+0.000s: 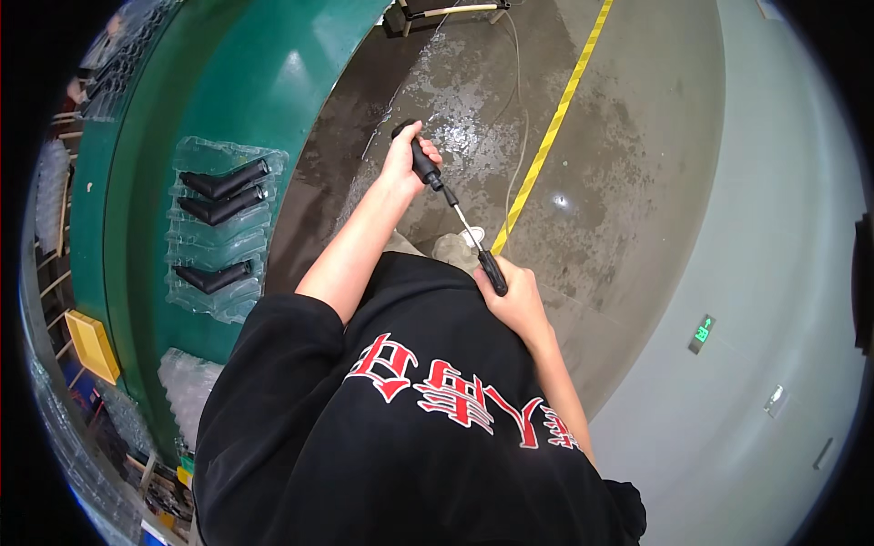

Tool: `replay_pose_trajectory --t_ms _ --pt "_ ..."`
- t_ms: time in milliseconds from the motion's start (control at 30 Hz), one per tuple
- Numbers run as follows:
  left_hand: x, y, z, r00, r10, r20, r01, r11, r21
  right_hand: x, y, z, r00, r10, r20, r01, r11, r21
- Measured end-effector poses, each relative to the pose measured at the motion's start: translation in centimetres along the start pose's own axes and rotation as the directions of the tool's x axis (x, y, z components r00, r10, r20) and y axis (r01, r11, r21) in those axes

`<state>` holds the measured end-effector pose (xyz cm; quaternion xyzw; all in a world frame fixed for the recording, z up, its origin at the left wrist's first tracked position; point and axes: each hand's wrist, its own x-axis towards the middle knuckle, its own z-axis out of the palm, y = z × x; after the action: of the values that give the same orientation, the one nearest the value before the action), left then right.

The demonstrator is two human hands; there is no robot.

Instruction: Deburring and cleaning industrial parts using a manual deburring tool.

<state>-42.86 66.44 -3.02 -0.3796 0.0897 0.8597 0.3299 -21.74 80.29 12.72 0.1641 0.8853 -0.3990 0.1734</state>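
My left hand (400, 166) is closed around a black bent handle piece (425, 166), held out in front of my body above the floor. Closer to my waist, my right hand (521, 305) grips a screwdriver (492, 273) by its black handle. Its thin metal shaft points up and left, and its far end meets the narrow black end of the handle piece. Whether the tip sits inside that end cannot be made out. To the left, a clear moulded plastic tray (214, 238) carries three similar black bent pieces (218, 211), lying in separate grooves.
The tray rests on a green worktop (300, 64) along my left side. Bubble wrap (189, 382) and a yellow bin (92, 346) are near its closer end. A cable (525, 136) and a yellow striped line (557, 123) run along the wet-looking floor. A pale wall (756, 273) stands at right.
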Motion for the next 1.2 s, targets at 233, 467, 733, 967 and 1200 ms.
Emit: replay_pose_trajectory --t_ms 233,467,733,967,1200 --pt "-0.3 -0.7 0.7 0.998 0.058 -0.026 -0.057 0.998 0.025 0.2 0.4 -0.1 1.000 -0.029 -0.007 0.029 0.997 -0.072" --pt "-0.9 -1.4 1.0 0.992 0.124 -0.024 -0.121 0.988 0.091 -0.1 0.4 -0.3 0.999 -0.005 -0.035 0.000 0.993 -0.118" --pt "-1.2 -1.5 0.7 0.987 0.161 -0.010 -0.157 0.975 0.159 -0.4 0.5 -0.6 0.999 0.046 0.000 -0.046 0.989 -0.138" --pt "-1.1 -0.6 0.0 0.995 0.084 0.058 -0.087 0.995 0.056 -0.4 0.1 -0.4 0.999 0.042 0.020 -0.038 0.985 -0.167" --pt "-2.6 2.3 0.4 0.988 -0.031 0.148 0.019 0.997 0.080 0.4 1.0 -2.9 0.981 -0.002 0.195 0.012 0.999 -0.050"
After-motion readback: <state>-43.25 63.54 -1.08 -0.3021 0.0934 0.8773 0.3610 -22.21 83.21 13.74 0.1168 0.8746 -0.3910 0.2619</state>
